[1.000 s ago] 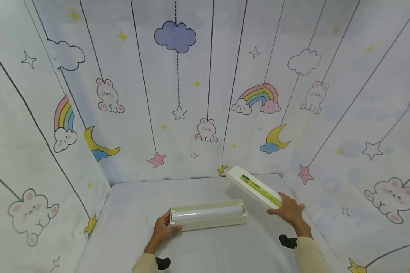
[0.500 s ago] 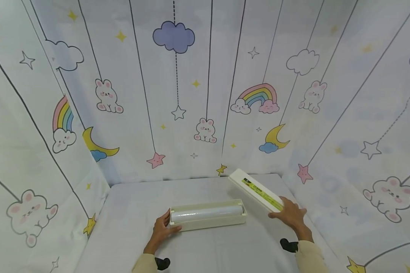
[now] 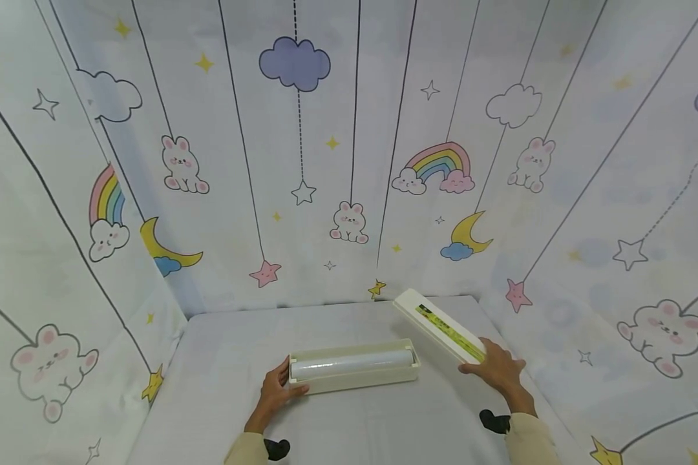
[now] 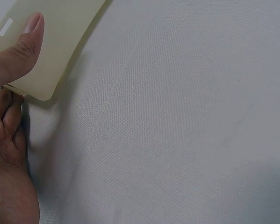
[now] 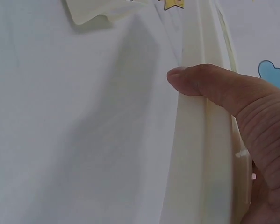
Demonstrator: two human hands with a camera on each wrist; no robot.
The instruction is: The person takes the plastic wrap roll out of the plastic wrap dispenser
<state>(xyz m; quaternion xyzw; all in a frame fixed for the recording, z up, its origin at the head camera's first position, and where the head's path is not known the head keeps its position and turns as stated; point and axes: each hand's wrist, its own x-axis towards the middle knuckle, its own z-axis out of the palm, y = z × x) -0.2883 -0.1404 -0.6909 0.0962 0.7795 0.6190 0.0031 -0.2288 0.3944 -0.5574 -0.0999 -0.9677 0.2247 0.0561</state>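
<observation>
A cream plastic cling film dispenser box point(image 3: 366, 382) rests on the table, with a shiny film roll point(image 3: 349, 364) lying along inside it. My left hand point(image 3: 274, 395) grips the box's left end, thumb on the front wall and the other fingers round the end. In the left wrist view that thumb lies flat against the box wall point(image 4: 60, 51). Off to the right, my right hand point(image 3: 498, 371) holds the long white lid point(image 3: 436, 321) by its near end, tilted and raised over the table. Its green and yellow label faces up. The right wrist view shows the thumb across the lid's edge point(image 5: 193, 140).
White cloth covers the table point(image 3: 349, 433). A printed curtain point(image 3: 302, 245) with bunnies, stars and clouds closes off the back and both sides. The lid casts a shadow point(image 5: 116, 102) on the cloth.
My right hand has carried the lid slightly right and toward me, away from the box. The left hand and the box have stayed put.
</observation>
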